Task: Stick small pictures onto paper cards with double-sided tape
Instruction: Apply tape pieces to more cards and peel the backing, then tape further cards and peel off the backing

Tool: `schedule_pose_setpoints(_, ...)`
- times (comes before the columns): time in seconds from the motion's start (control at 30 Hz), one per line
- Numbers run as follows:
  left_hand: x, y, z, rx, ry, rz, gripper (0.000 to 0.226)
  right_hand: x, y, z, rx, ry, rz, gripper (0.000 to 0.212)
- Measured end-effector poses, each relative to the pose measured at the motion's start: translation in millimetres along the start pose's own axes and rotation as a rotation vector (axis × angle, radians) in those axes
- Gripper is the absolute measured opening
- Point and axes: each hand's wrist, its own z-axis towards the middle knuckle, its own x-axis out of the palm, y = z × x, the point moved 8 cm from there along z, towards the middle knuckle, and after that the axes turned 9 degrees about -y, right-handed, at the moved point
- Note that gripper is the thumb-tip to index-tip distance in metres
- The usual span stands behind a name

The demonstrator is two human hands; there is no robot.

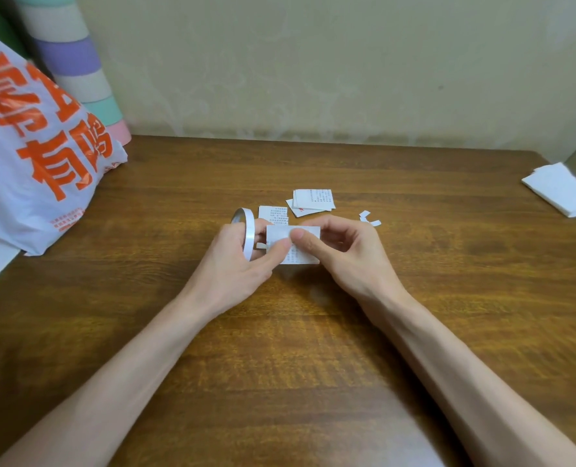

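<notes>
Both hands, left hand [242,264] and right hand [343,254], pinch one card [296,256] (tape roll [246,234] on left fingers).

Left hand [237,264] gripping, right hand [345,254] pinching, held close together

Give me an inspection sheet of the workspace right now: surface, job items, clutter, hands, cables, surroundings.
Surface: brown wooden table, set against a wall.
Job's things: paper card held between both hands; tape roll upright in the left hand; stack of printed cards behind the hands; one more printed card beside the roll.
Clutter: white scraps right of the hands; folded white paper at the far right.
Grippers: left hand grips the tape roll, thumb on the card; right hand pinches the card.
Cables: nothing seen.
Surroundings: plastic bag with orange print at left; striped roll behind it; pale wall.
</notes>
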Motion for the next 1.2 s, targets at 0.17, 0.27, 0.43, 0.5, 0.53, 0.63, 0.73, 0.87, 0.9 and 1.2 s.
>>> schedule_pose_setpoints(0.17,0.8,-3.4,0.2,0.031,-0.008,0.003,0.014,-1.9,-1.2,0.2,0.001,-0.015,0.013,0.015)
schedule_pose_setpoints(0.27,-1.8,-5.3,0.2,0.058,-0.028,0.053,0.013,0.2,-2.4,-1.1,0.016,0.020,0.043,0.014)
schedule_pose_setpoints(0.43,-3.1,-11.0,-1.9,0.055,-0.055,0.033,0.019,4.5,-3.7,0.3,0.000,0.040,0.032,0.012)
schedule_pose_setpoints(0.5,-3.2,-10.5,-1.8,0.052,-0.068,0.036,0.021,3.7,-3.2,0.8,-0.011,0.029,0.029,0.014)
schedule_pose_setpoints(0.53,-3.3,-9.9,-1.3,0.051,-0.074,0.045,0.020,3.4,-3.1,0.7,-0.013,0.025,0.030,0.014)
schedule_pose_setpoints(0.63,-5.5,-7.5,1.0,0.059,-0.109,0.034,0.015,2.3,-4.0,-0.1,-0.001,0.022,0.041,0.013)
schedule_pose_setpoints(0.73,-10.5,-6.0,2.8,0.060,-0.152,0.012,0.010,0.6,-6.7,2.4,0.021,-0.009,0.067,0.017)
schedule_pose_setpoints(0.87,-10.9,-4.7,3.0,0.063,-0.156,0.029,0.012,-1.2,-10.6,4.3,0.044,-0.041,0.082,0.020)
schedule_pose_setpoints(0.9,-12.4,-4.7,3.3,0.066,-0.171,0.029,0.012,-1.7,-11.7,4.5,0.054,-0.042,0.090,0.020)
schedule_pose_setpoints(1.2,-10.0,3.3,5.7,-0.084,-0.039,0.067,0.038,-25.0,-20.5,17.7,0.093,-0.262,0.100,0.026)
